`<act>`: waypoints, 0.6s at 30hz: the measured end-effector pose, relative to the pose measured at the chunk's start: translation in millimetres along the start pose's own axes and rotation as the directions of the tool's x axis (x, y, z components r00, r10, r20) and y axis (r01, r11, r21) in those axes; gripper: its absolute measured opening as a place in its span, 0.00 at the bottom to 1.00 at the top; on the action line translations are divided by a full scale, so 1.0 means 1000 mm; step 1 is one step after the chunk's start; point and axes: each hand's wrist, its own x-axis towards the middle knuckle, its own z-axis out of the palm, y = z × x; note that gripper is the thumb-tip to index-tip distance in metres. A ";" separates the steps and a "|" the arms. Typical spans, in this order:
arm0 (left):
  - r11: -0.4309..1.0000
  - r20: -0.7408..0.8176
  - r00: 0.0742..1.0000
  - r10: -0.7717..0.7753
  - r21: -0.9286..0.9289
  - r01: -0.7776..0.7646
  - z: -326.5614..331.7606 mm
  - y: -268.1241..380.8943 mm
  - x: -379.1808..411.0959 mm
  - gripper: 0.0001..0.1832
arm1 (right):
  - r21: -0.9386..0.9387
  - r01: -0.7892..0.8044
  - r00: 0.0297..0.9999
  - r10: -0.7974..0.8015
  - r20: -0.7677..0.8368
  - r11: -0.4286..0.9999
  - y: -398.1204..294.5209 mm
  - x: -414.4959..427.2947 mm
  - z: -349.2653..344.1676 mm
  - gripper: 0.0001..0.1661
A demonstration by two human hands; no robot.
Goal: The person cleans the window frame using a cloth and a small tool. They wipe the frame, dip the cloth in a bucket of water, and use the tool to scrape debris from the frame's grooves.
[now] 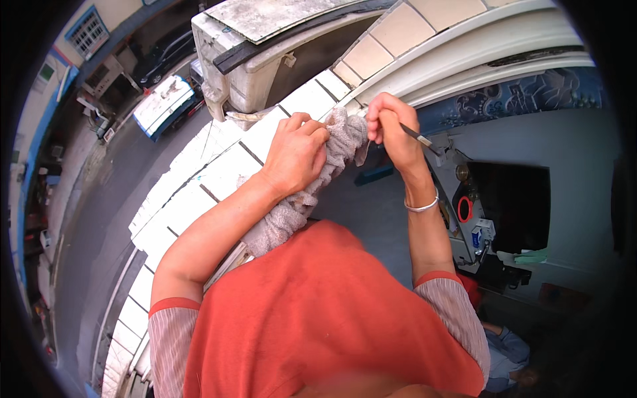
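Observation:
A crumpled grey towel (286, 219) lies along the inner edge of a white-tiled window ledge (224, 169), between my arms. My left hand (298, 151) rests with curled fingers on the towel's upper part; whether it pinches the cloth is hidden. Just right of the towel's far end, my right hand (395, 124) is closed around a slim tool with a dark handle (415, 134), whose handle end points down to the right. The tool's working end is hidden at my fingers, near the window frame (428, 74).
Beyond the ledge stands a weathered whitish housing (239, 79) under a board, and a street (114, 184) lies below with a parked truck (164, 107). Indoors at right are a dark television (512, 206), a cluttered shelf and a person in blue-grey clothing (505, 353).

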 end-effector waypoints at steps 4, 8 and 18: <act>1.000 -0.016 1.000 0.000 0.000 0.000 0.002 -0.001 -0.001 0.08 | 0.190 0.044 0.999 -0.047 0.014 0.981 -0.007 -0.024 -0.022 0.12; 1.000 0.004 1.000 -0.010 0.009 0.010 0.000 0.000 0.000 0.08 | 0.167 -0.034 0.998 0.025 0.056 0.985 0.019 -0.029 -0.004 0.12; 1.000 0.041 0.999 -0.011 0.010 0.011 0.001 -0.002 0.000 0.11 | -0.533 0.253 0.967 -0.200 0.156 0.808 0.013 0.030 0.004 0.07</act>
